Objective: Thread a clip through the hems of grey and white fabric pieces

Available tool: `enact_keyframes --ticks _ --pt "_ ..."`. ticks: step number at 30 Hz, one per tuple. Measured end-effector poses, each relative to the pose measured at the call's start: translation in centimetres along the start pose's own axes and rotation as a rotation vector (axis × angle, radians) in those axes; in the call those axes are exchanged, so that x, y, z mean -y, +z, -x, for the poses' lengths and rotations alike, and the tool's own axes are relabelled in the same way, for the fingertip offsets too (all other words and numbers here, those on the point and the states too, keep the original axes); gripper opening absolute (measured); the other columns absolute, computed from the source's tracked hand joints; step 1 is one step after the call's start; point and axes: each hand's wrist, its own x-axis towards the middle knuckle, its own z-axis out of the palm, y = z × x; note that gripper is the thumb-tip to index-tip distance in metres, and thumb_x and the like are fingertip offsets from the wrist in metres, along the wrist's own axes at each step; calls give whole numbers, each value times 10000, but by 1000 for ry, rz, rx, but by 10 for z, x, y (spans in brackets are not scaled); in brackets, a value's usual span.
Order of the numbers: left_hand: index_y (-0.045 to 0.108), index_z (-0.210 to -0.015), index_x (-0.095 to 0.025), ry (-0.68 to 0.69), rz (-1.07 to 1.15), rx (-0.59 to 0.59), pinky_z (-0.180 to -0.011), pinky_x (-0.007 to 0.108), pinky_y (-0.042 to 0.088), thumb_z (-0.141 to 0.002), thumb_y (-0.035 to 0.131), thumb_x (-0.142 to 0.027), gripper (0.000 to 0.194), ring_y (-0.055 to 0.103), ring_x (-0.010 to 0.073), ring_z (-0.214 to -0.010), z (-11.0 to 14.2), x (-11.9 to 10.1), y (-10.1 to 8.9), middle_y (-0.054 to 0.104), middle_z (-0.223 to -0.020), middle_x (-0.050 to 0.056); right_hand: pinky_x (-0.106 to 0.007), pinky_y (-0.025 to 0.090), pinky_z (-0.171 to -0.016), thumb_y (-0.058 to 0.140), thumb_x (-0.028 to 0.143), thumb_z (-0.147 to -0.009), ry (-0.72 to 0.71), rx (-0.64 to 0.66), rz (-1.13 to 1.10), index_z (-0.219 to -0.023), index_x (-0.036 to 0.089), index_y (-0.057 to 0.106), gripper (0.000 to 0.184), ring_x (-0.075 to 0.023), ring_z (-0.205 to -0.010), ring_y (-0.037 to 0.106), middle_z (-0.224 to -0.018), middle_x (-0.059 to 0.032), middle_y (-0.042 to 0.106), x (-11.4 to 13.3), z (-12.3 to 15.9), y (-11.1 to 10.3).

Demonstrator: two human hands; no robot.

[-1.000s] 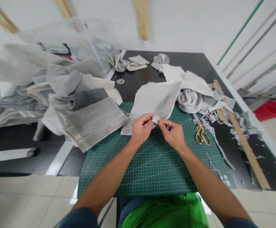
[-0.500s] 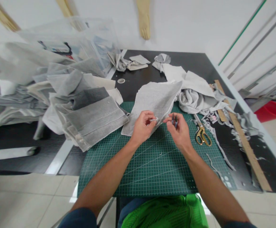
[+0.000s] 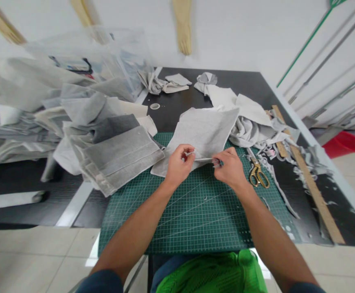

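A light grey fabric piece (image 3: 203, 132) lies partly on the green cutting mat (image 3: 196, 211), its near edge lifted. My left hand (image 3: 177, 167) pinches that near edge on the left. My right hand (image 3: 231, 169) is closed on the same edge a little to the right, and a small dark tool shows between its fingers. The edge is stretched taut between the two hands.
Gold-handled scissors (image 3: 258, 173) lie on the mat's right side. A wooden ruler (image 3: 308, 179) and fabric scraps (image 3: 250, 126) lie further right. A tall pile of grey fabric pieces (image 3: 104, 138) and clear plastic bags (image 3: 82, 65) fill the left. A red tub (image 3: 344, 142) stands on the floor.
My hands moved apart along the fabric's near edge, pulling it straight. My right hand dropped from a raised position back down to the edge.
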Motion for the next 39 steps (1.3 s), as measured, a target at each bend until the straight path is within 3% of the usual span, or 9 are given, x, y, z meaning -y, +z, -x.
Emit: enact_keyframes --ticks 5,10,15,17,20,27,33,36,39 --pt "667 -1006 -199 -69 -85 -125 -676 251 486 -849 653 -160 162 648 131 -770 -1 1 -2 712 -919 13 -311 418 -591 698 155 -703 -84 238 -185 -684 230 740 88 -193 -663 569 -660 -34 636 28 7 -1" --pt "654 -1098 -212 -6 -67 -6 -770 275 530 -851 655 -155 254 672 140 -826 3 -5 -2 724 -946 18 -249 345 -482 680 364 -827 -36 513 -588 -800 211 760 175 -124 -500 478 -528 41 557 39 7 -7" --pt "613 -1165 -218 -13 135 151 -841 312 554 -832 717 -188 349 698 161 -892 3 -4 -1 726 -1002 51 -274 468 -568 627 434 -926 264 110 -738 -1192 206 725 364 -135 -590 580 -868 -35 762 25 2 -6" --pt "584 -1195 -224 -28 247 206 -835 311 562 -818 746 -194 412 706 164 -906 4 -2 -1 719 -1072 69 -293 504 -655 663 409 -909 244 -34 -655 -1215 234 723 358 -142 -689 607 -1051 -54 761 21 0 -2" --pt "553 -1244 -243 -12 307 242 -814 307 577 -815 755 -186 477 709 142 -879 5 -3 0 651 -1263 97 -321 524 -754 641 369 -924 124 3 -619 -1214 263 731 322 -160 -817 636 -1214 -60 725 21 -1 1" --pt "644 -1075 -232 254 -102 127 -918 381 582 -820 738 -161 281 637 236 -1173 8 -18 0 649 -1212 88 -303 496 -712 610 380 -939 146 90 -644 -971 218 731 204 -166 -751 614 -882 -22 728 22 -1 2" --pt "682 -969 -225 373 -253 -23 -848 375 574 -837 717 -205 137 672 206 -912 18 -34 -7 702 -1004 67 -279 451 -655 643 434 -921 357 -158 -648 -869 212 669 229 -147 -669 544 -739 11 637 21 -2 9" --pt "691 -890 -222 333 -209 74 -754 334 561 -871 695 -256 39 659 171 -746 21 -35 -8 699 -802 27 -274 440 -607 654 467 -921 438 -215 -747 -902 218 659 250 -138 -612 523 -693 27 603 20 -1 9" --pt "690 -1114 -210 170 -94 199 -754 327 571 -815 783 -385 358 696 185 -801 19 -31 -3 750 -963 58 -272 428 -550 669 494 -908 437 -145 -881 -924 225 653 270 -137 -576 518 -687 28 594 20 0 8"
